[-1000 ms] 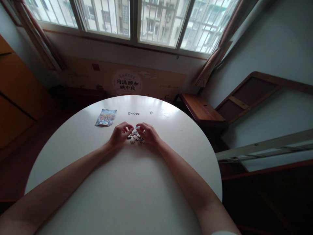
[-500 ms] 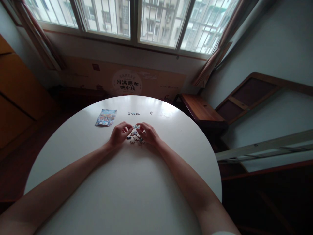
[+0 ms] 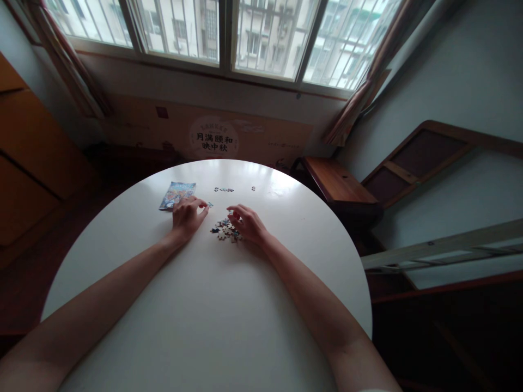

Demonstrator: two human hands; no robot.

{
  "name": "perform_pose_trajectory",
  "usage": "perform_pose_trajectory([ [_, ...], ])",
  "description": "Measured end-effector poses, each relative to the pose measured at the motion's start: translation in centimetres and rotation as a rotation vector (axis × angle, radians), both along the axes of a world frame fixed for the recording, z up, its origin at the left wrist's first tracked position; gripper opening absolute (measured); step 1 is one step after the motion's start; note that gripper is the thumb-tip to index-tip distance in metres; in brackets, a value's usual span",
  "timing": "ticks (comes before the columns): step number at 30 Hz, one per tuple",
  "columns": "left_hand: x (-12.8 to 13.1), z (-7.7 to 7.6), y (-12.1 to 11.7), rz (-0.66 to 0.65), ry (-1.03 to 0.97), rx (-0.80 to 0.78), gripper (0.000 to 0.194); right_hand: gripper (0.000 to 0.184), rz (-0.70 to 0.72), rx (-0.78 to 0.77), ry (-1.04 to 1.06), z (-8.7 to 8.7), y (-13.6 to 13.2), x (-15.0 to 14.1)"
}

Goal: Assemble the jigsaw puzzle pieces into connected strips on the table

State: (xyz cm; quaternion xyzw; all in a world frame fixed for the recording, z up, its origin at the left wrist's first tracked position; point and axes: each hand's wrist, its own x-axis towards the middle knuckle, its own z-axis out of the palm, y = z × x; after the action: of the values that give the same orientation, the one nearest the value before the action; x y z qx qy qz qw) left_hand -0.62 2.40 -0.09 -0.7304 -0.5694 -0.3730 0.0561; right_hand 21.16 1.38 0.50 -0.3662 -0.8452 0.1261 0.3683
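Observation:
My left hand [image 3: 188, 215] pinches a small bluish puzzle piece [image 3: 210, 205] between thumb and forefinger, just above the white round table. Its back partly covers the lower right of a colourful printed packet [image 3: 176, 191]. A loose heap of puzzle pieces [image 3: 223, 233], many showing pale backs, lies in the middle. Over the heap's right edge, my right hand [image 3: 247, 222] has curled fingers, with a small piece seemingly between thumb and forefinger; that piece is mostly hidden.
Beyond the heap, a short row of puzzle pieces [image 3: 224, 189] lies on the table [image 3: 204, 326], with a separate small piece or pair [image 3: 253, 188] to its right. A wooden bench [image 3: 337, 182] stands past the table's far right edge, below a barred window [image 3: 269, 38].
My left hand has moved left and away from my right hand, carrying a puzzle piece toward the packet. More of the heap now shows. My right hand has stayed almost still.

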Motion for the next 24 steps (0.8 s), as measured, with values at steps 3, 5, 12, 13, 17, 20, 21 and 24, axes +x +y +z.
perform_pose_trajectory([
  [3, 0.0, -0.2, 0.0, 0.024, 0.012, -0.019, 0.012, 0.021, -0.004, 0.005, -0.002, 0.0, 0.0, 0.0],
  [5, 0.1, -0.2, -0.1, 0.037, 0.019, -0.036, 0.013, 0.021, -0.005, 0.005, -0.003, 0.1, -0.1, 0.0],
  [12, 0.4, -0.2, -0.5, 0.018, 0.082, -0.031, 0.013, 0.021, -0.007, -0.003, -0.003, 0.1, -0.1, 0.0],
  [13, 0.4, -0.1, -0.6, 0.001, 0.097, -0.022, 0.013, 0.021, -0.004, -0.003, -0.002, 0.1, -0.1, 0.1],
  [17, 0.7, 0.2, -0.9, -0.088, 0.116, -0.026, 0.016, 0.022, -0.009, -0.003, 0.003, -0.1, -0.1, 0.0],
  [20, 0.9, 0.5, -1.2, -0.119, 0.136, -0.065, 0.023, 0.021, -0.012, 0.001, 0.008, -0.1, -0.1, 0.0],
  [21, 1.0, 0.6, -1.3, -0.116, 0.15, -0.079, 0.025, 0.021, -0.012, 0.002, 0.01, -0.1, -0.1, 0.1],
  [24, 1.1, 0.8, -1.4, -0.092, 0.197, -0.115, 0.028, 0.021, -0.015, 0.004, 0.014, -0.1, -0.1, 0.1],
])
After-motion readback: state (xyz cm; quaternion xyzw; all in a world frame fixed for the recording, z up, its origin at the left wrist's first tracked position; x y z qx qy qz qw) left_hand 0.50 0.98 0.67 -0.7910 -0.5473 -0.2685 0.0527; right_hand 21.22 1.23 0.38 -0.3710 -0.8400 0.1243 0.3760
